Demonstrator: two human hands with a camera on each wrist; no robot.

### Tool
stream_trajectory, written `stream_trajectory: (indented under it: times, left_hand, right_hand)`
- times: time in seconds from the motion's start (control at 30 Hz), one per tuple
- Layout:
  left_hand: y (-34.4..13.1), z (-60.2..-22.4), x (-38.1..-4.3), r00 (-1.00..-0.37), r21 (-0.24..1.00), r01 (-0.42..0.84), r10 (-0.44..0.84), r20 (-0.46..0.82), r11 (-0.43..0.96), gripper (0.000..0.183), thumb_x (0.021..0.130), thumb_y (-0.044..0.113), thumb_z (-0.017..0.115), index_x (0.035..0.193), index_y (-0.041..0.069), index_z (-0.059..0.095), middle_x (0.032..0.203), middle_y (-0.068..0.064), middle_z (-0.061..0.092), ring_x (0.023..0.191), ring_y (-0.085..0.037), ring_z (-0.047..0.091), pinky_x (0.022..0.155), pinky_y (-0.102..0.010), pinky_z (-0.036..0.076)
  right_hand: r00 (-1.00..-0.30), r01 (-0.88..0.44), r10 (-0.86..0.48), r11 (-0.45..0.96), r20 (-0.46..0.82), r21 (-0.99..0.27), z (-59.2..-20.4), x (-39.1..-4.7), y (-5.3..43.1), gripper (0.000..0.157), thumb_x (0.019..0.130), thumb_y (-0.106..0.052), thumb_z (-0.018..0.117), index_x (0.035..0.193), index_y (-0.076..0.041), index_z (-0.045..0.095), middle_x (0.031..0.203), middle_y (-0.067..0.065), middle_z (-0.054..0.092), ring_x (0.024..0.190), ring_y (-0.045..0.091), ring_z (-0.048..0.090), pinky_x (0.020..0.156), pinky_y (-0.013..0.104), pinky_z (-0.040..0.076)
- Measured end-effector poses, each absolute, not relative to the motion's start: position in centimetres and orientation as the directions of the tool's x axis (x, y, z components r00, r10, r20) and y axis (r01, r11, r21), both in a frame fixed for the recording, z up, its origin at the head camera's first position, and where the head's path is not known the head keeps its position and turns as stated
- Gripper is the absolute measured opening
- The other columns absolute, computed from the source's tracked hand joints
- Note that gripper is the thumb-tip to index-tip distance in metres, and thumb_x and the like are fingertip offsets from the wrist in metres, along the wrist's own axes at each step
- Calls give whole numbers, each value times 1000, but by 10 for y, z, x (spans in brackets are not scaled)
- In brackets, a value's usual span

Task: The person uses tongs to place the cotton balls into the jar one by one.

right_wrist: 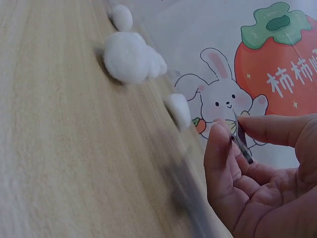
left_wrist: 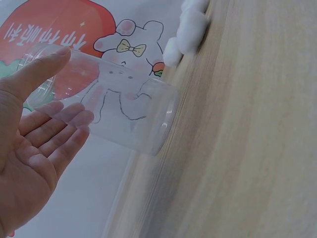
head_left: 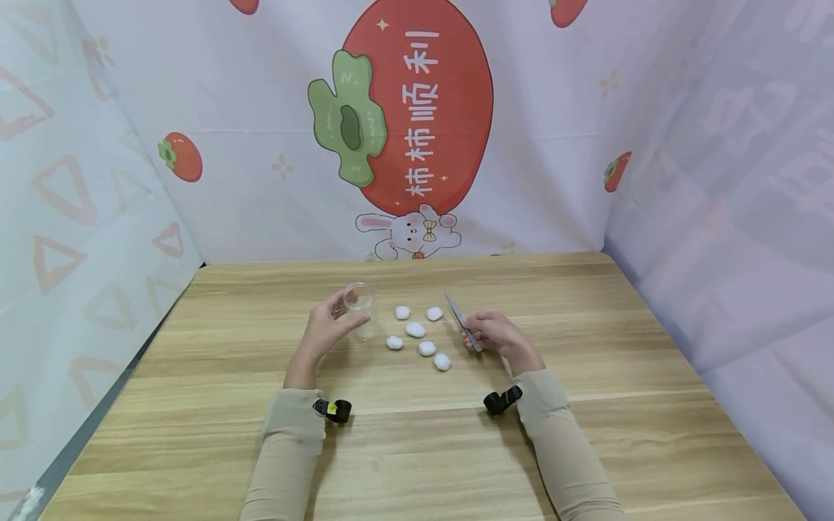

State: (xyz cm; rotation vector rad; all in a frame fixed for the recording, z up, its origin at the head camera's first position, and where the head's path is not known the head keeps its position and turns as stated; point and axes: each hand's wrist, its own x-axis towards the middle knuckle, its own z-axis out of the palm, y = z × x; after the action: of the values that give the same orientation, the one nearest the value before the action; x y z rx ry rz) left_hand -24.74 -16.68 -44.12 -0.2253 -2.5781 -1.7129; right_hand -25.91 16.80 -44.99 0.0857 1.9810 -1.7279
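Toward the far edge of the worktop [head_left: 417, 463], the left hand [head_left: 325, 323] curls fingers round a clear jar [head_left: 366, 331], left of six white balls [head_left: 415, 330]; right of them, the right hand [head_left: 500, 334] pinches tweezers [head_left: 455, 309]. Nearer, broad wood separates the sleeves [head_left: 283, 463].

White cotton balls [head_left: 415, 330], colourless jar [head_left: 367, 331], grey tweezers [head_left: 455, 308], beige sleeves [head_left: 280, 463], light-brown wood-grained table [head_left: 423, 463], white backdrop [head_left: 541, 108] with red fruit [head_left: 459, 94].

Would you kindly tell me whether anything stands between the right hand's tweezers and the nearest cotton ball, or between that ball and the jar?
Nothing visible stands between the tweezers in the right hand and the nearest cotton ball. Between that ball and the jar, another cotton ball lies on the table, directly in line.
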Motion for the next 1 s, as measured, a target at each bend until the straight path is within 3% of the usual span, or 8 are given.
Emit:
stream_trajectory:
  times: [0.4, 0.53, 0.77, 1.0]
  left_hand:
    - [-166, -444, -246, -990, 917, 131, 95, 102, 376, 70, 82, 23, 78, 139, -1, 46, 138, -24, 55, 134, -37, 50, 118, -45, 41]
    - [-165, -444, -246, -993, 919, 105, 87, 78, 379, 70, 81, 24, 78, 139, 1, 46, 138, -23, 55, 133, -37, 50, 118, -45, 40]
    - [-165, -442, -245, -994, 920, 92, 84, 64, 380, 68, 82, 24, 77, 138, 1, 47, 137, -24, 55, 132, -36, 50, 119, -45, 39]
    - [-166, -441, -245, -993, 910, 109, 86, 81, 399, 67, 82, 22, 77, 138, -1, 47, 136, -25, 55, 131, -37, 51, 118, -44, 41]
  right_hand:
    - [-861, 386, -299, 146, -412, -911, -449, -261, 173, 32, 102, -8, 40, 122, 17, 44, 77, 1, 60, 68, 7, 58, 64, 16, 56]
    - [-857, 379, -300, 186, -419, -907, -449, -262, 175, 29, 103, -10, 37, 120, 12, 45, 77, -2, 59, 67, 7, 54, 61, 15, 49]
    - [-849, 347, -326, 252, -417, -903, -449, -264, 178, 14, 101, -9, 38, 100, 2, 47, 70, -4, 55, 57, 4, 41, 52, 14, 32]
    - [-843, 301, -340, 346, -418, -889, -444, -265, 182, 21, 102, -14, 39, 104, 4, 49, 66, -5, 51, 53, 3, 37, 48, 14, 28]
